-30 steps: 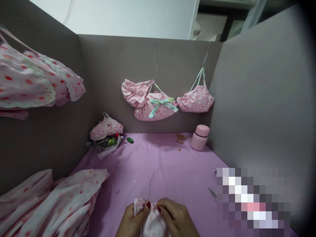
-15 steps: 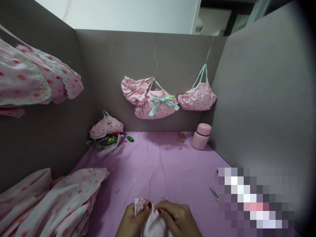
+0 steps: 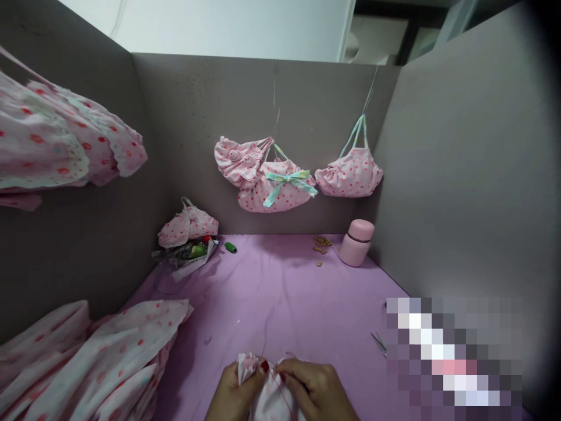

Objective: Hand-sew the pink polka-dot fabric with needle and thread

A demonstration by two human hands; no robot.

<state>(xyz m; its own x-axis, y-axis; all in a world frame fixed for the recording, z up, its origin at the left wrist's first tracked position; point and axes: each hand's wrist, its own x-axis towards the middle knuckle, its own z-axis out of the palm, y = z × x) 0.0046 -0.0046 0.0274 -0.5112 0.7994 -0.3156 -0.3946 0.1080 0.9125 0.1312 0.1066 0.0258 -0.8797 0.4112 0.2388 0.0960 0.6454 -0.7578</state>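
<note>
At the bottom edge, both my hands pinch a small gathered piece of pink spotted fabric over the purple table cover. My left hand grips its left side, thumb on top. My right hand is closed on its right side, fingertips pressed together where a thin thread runs across the fabric. Any needle is too small to make out.
A pile of pink spotted cloth lies at the left front. Small scissors lie at the right. A pink flask and scattered beads are at the back. Finished pouches hang on the grey partition; a pouch and clutter sit back left.
My hands stay pinched on the fabric with only slight finger shifts. The view has tilted a little.
</note>
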